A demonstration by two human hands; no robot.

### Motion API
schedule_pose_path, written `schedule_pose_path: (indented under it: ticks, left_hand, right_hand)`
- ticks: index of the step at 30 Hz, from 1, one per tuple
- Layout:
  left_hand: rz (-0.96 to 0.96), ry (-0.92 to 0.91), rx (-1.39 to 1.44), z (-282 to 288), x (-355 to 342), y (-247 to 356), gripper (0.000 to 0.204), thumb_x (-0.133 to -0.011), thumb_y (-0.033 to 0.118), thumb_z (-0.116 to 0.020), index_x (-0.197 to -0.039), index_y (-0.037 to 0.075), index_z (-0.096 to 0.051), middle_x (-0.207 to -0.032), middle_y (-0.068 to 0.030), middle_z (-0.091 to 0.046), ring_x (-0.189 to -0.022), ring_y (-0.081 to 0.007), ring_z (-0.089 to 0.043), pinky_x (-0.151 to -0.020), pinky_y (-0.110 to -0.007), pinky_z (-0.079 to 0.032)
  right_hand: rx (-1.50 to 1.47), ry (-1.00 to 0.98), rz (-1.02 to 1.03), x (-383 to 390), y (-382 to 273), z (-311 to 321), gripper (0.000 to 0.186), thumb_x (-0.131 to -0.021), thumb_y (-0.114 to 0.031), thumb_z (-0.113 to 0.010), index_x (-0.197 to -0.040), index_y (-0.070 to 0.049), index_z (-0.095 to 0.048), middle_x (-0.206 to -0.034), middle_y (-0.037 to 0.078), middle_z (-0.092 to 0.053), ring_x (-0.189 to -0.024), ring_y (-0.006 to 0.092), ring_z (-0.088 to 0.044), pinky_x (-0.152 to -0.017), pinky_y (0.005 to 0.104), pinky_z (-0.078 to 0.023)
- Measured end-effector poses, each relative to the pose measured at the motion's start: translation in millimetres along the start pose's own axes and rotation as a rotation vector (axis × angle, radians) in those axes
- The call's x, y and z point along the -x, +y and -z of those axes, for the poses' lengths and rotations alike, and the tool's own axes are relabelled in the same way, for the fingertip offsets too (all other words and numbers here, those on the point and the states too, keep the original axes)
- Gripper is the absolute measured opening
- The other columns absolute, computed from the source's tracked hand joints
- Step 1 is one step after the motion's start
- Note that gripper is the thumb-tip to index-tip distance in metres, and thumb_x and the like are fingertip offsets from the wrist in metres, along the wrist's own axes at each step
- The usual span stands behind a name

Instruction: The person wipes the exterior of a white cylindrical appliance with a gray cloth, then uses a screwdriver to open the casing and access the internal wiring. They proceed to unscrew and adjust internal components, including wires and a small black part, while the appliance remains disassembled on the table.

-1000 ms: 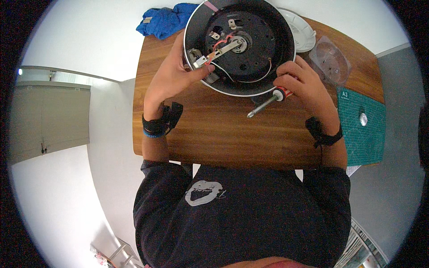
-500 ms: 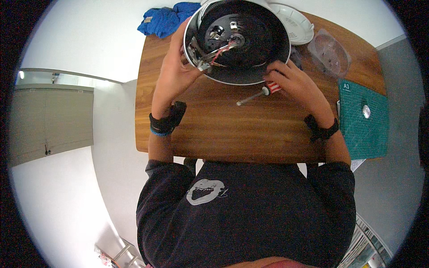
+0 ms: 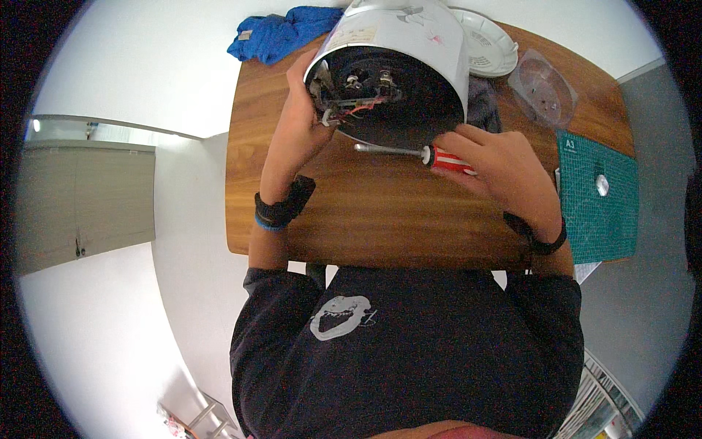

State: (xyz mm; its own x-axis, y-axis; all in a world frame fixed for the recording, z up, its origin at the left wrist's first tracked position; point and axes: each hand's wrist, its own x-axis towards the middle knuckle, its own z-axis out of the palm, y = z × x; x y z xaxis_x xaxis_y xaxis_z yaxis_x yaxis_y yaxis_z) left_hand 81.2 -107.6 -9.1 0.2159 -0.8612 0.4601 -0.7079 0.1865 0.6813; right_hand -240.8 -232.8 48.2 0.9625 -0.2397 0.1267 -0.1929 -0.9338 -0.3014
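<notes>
A white round appliance housing (image 3: 435, 33), much like a rice cooker body, lies tilted at the far side of the table with its open, dark underside facing me. Inside it, metal brackets and red wires (image 3: 365, 108) show at the left. My left hand (image 3: 301, 110) is closed on the housing's left rim; its fingertips are partly hidden. A screwdriver (image 3: 447, 159) with a red and white handle is in my right hand (image 3: 504, 161), its shaft pointing left in front of the opening. The right fingers also lie close to the housing's lower right rim.
Behind the housing, at the right, rests a round white cover (image 3: 491, 47). A clear plastic tray (image 3: 542, 91) holds several small parts. A green cutting mat (image 3: 592, 212) carries a small silver round piece (image 3: 602, 184). Blue cloth (image 3: 274, 36) lies at the far left, dark cloth (image 3: 482, 104) beside the housing.
The housing has tipped so that its white outer wall shows and the opening faces lower. The screwdriver has swung from slanting down-left to nearly level.
</notes>
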Motion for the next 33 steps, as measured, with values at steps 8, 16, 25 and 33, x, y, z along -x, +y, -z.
schedule_pose_path:
  ticks: [8, 16, 25, 33]
  left_hand:
    - [-0.074, -0.057, -0.099, 6, -12, 14, 0.098, -0.087, -0.010, -0.084, -0.167, 0.005, -0.027, -0.155, -0.0264, -0.056, -0.144, -0.0390, -0.061, -0.116, -0.044, -0.053]
    - [-0.030, -0.135, -0.217, 12, -12, 34, 0.107, -0.084, -0.022, -0.075, -0.172, 0.009, -0.023, -0.148, -0.0243, -0.064, -0.137, -0.0336, -0.066, -0.115, -0.042, -0.054]
    - [0.015, -0.208, -0.088, 16, -30, 37, 0.103, -0.081, -0.017, -0.079, -0.168, 0.006, -0.029, -0.163, -0.0277, -0.049, -0.151, -0.0479, -0.052, -0.118, -0.050, -0.051]
    - [-0.021, -0.195, -0.110, 15, -29, 33, 0.102, -0.083, -0.017, -0.079, -0.168, 0.006, -0.028, -0.160, -0.0299, -0.053, -0.150, -0.0476, -0.053, -0.118, -0.050, -0.051]
  right_hand:
    - [-0.041, 0.394, -0.138, -23, -31, 17, 0.029, -0.100, -0.025, -0.081, -0.121, -0.010, -0.067, -0.103, 0.014, -0.068, -0.089, 0.0397, -0.073, -0.074, 0.0494, -0.059]
    - [0.092, 0.620, -0.009, -43, -32, 24, 0.027, -0.089, -0.014, -0.089, -0.111, -0.008, -0.074, -0.106, 0.011, -0.070, -0.093, 0.0325, -0.071, -0.081, 0.0434, -0.058]
    - [0.098, 0.708, 0.080, -57, -18, 17, 0.030, -0.084, -0.013, -0.091, -0.112, -0.013, -0.078, -0.112, 0.005, -0.073, -0.101, 0.0294, -0.067, -0.087, 0.0413, -0.057]
    - [0.135, 0.679, 0.169, -59, -12, 18, 0.034, -0.081, -0.010, -0.089, -0.113, -0.013, -0.080, -0.117, 0.005, -0.074, -0.105, 0.0304, -0.066, -0.090, 0.0417, -0.057]
